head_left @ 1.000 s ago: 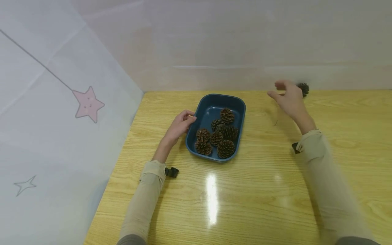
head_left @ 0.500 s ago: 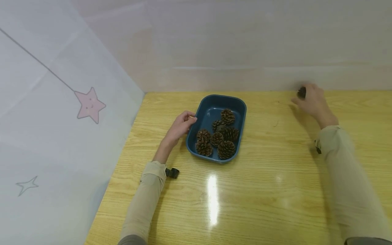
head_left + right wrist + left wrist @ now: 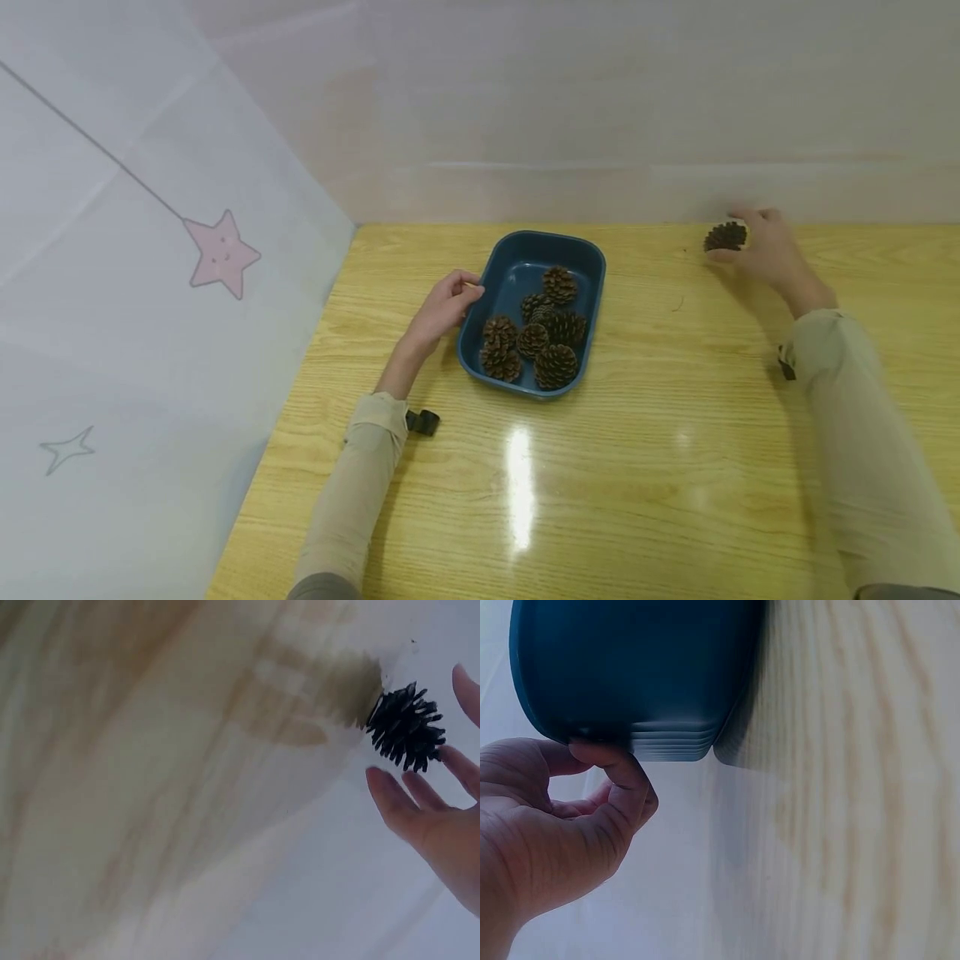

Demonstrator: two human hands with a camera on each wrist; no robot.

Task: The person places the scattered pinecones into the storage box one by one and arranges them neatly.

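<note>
On the left in the head view, my left hand (image 3: 446, 308) grips the rim of a dark blue plastic bin (image 3: 600, 275). The left wrist view shows its thumb and curled fingers at the edge of the bin (image 3: 630, 667). Several brown pine cones (image 3: 556, 367) lie in the bin, mostly toward its near end. At the table's far edge, my right hand (image 3: 772, 254) reaches around a single dark pine cone (image 3: 725, 237). In the right wrist view the fingers are spread beside this pine cone (image 3: 407, 727), and the thumb stands apart from it.
The wooden table (image 3: 637, 483) meets a pale wall sheet (image 3: 525, 108) right behind the lone pine cone. Another white sheet with a pink star (image 3: 221, 254) runs along the left side. A thin dark scrap (image 3: 678, 305) lies right of the bin.
My right hand has moved right and come around to the far side of the lone pine cone, which has shifted slightly left and nearer. The left hand and bin stay in place.
</note>
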